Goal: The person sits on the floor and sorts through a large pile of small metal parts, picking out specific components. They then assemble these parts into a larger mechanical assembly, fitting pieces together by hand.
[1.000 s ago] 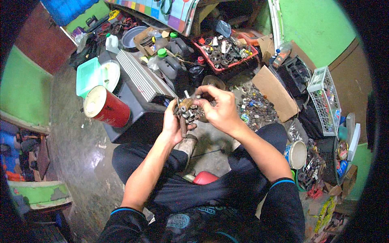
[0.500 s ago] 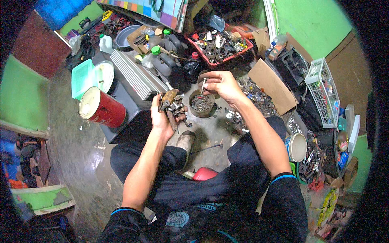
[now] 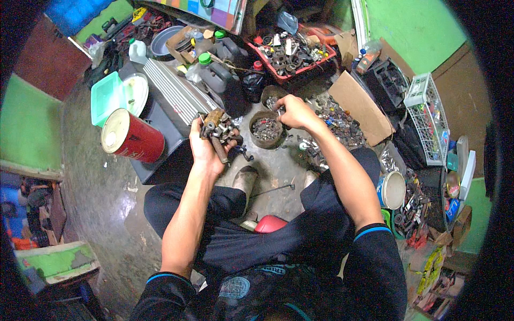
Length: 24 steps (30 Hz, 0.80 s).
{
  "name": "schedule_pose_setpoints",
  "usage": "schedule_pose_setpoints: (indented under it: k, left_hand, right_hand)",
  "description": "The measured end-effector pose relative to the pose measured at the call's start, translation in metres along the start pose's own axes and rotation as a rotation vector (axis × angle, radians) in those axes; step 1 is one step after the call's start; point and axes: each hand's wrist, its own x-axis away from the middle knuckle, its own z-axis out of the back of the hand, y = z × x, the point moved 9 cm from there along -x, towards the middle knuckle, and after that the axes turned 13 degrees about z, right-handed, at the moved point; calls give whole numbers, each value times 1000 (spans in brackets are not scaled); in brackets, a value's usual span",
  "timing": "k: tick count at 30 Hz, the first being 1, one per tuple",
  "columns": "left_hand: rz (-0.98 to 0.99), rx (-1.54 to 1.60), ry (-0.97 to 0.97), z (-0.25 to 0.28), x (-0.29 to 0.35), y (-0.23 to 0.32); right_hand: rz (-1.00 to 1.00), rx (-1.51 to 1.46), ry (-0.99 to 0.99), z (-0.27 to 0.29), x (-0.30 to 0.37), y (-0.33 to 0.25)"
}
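From my remote seat, I looked in on what appeared to be a cluttered repair workshop: loose metal parts (image 3: 342, 122) lay heaped on the bare, stained floor (image 3: 115, 208), a red crate (image 3: 289, 78) brimmed with more, 2 round tins (image 3: 267, 143) held small hardware, and 2 dark jerrycans (image 3: 218, 81) with green caps stood nearby.

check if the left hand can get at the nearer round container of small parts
Probably not as is: the left hand is full of metal parts. The way looks free, though: the nearer round container is open-topped, with the right hand close by its rim.
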Motion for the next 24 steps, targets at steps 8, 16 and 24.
schedule_pose_setpoints:
  k: [8,16,24]
  left_hand:
    - [12,-2,-3,0,-2,-2]
    - [-2,-14,53,2,1,-1]
    - [-28,-31,88,4,8,10]
  right_hand:
    - [-31,136,8,-11,-16,40]
    - [134,162,546,50,-8,11]
    - [166,187,325,25,-5,-17]
